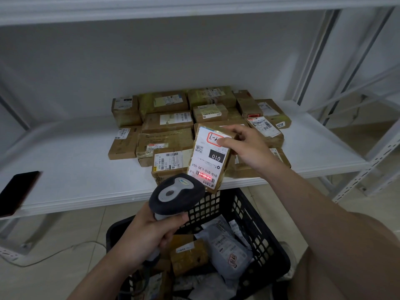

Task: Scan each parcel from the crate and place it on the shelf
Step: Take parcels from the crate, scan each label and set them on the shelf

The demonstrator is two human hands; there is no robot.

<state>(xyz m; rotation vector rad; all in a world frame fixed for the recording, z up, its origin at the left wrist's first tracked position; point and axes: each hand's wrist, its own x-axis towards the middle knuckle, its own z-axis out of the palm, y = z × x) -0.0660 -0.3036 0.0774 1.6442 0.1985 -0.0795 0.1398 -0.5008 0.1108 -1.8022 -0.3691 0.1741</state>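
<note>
My right hand [244, 148] held a small brown cardboard parcel with a white shipping label [208, 158], thumb across the label's top corner and fingers curled over the top edge. The parcel stood tilted in the air above the front edge of the white metal shelf [86, 169], label facing me and upside down.

My left hand [147, 232] was wrapped tight round the handle of a dark grey handheld barcode scanner [176, 194], its head just below the parcel. A red scan line [204, 176] lay across the barcode near the label's lower edge.

Below my hands sat the black plastic lattice crate [249, 215], on the floor in front of the shelf. Inside it lay a grey plastic mailer bag [229, 250] beside a brown taped box [188, 254] (other packets around them were too jumbled to tell apart).

On the shelf, behind the held parcel, a cluster of brown cardboard parcels [168, 122] lay flat and close together. A dark flat phone [19, 191] rested at the shelf's left end, well apart from them.
</note>
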